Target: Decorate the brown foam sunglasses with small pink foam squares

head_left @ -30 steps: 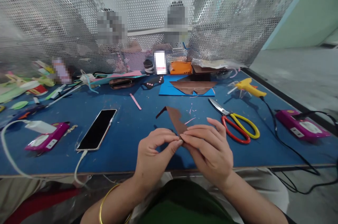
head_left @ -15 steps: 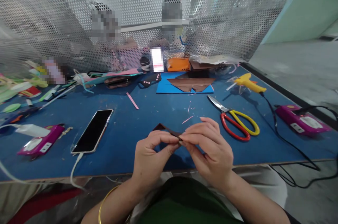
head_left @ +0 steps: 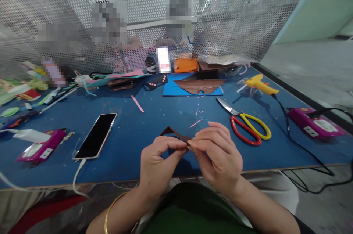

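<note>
Both hands pinch a small brown paper cut-out (head_left: 173, 133) just above the near edge of the blue table (head_left: 143, 123). My left hand (head_left: 159, 164) grips its near end with thumb and forefinger. My right hand (head_left: 217, 157) pinches the same end from the other side, fingers curled. The paper lies nearly flat, pointing away to the left. Red and yellow scissors (head_left: 245, 125) lie just right of my right hand. A black phone (head_left: 96, 135) on a white cable lies to the left.
A yellow glue gun (head_left: 259, 85) with a black cord stands at the back right. A blue sheet with brown paper (head_left: 193, 87) lies behind. Magenta devices (head_left: 314, 123) (head_left: 38, 147) sit at both sides. Craft scraps crowd the back left. A perforated metal screen stands behind, with people beyond it.
The brown cut-out has tipped down from standing upright to lying nearly flat between my fingers. Both hands stay pinched on it at the same spot.
</note>
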### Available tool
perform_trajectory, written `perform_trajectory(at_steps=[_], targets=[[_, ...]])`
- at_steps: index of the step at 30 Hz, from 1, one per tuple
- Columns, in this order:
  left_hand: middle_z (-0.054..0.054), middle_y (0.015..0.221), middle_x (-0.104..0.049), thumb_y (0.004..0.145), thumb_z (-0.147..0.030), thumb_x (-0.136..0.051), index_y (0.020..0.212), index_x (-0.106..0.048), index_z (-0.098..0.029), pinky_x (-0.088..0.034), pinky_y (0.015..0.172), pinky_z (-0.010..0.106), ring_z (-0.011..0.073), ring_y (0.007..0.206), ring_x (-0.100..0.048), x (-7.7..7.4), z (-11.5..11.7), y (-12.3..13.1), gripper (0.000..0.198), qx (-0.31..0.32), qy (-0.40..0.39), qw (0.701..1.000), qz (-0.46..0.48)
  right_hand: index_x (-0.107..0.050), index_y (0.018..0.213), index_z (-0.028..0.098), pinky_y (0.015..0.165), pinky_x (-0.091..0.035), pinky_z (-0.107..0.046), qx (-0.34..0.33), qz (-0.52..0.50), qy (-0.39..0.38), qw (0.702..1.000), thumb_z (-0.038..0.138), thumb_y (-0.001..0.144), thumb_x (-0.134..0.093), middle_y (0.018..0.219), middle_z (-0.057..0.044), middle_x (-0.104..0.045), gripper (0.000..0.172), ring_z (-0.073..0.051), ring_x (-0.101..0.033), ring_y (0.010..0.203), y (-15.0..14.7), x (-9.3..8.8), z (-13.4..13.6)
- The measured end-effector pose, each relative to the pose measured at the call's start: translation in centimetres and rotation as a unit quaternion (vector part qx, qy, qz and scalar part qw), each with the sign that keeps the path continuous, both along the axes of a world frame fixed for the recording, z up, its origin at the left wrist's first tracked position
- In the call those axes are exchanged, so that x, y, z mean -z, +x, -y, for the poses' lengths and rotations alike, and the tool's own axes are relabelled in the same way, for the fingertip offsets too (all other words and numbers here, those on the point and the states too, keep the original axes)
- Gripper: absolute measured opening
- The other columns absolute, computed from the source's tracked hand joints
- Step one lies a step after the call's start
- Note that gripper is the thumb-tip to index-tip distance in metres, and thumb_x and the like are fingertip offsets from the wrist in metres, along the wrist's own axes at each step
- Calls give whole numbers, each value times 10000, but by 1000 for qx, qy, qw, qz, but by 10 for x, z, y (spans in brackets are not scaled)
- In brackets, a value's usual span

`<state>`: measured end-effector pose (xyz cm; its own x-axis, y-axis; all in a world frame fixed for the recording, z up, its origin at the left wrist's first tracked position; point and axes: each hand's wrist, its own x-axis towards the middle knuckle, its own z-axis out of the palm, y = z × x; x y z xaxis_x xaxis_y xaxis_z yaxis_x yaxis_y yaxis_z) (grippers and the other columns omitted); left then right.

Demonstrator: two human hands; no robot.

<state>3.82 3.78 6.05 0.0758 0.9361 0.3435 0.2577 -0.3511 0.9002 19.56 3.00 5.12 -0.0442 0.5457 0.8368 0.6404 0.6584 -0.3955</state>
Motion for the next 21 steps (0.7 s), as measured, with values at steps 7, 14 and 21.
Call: perform_trajectory(at_steps=[7,14,21], targets=[[-30,803,-761,753,-160,-758,784,-751,-250,-535,764,229,138,787,-689,7,-9,-5,95,-1,-68,993,97,-673,1086,215,1006,-420,-432,0,-39,-22,999,191,864,-663,1021,-55,-723,223,-199,-664,966,4,5,5],[14,869,-712,746,-230,-792,780,-688,-201,-508,795,255,149,841,-643,17,-31,-21,113,124,-108,964,207,-707,904,206,744,-507,-295,-191,-408,-410,793,485,872,-612,840,-36,-690,296,-169,-633,807,2,9,3],[58,899,-694,777,-326,-756,859,-713,-189,-478,855,321,206,896,-626,16,-34,-26,166,161,-118,973,114,-669,722,175,645,-461,-236,-204,-558,-441,672,331,664,-828,703,12,-644,230,-105,-556,653,-15,0,-3]])
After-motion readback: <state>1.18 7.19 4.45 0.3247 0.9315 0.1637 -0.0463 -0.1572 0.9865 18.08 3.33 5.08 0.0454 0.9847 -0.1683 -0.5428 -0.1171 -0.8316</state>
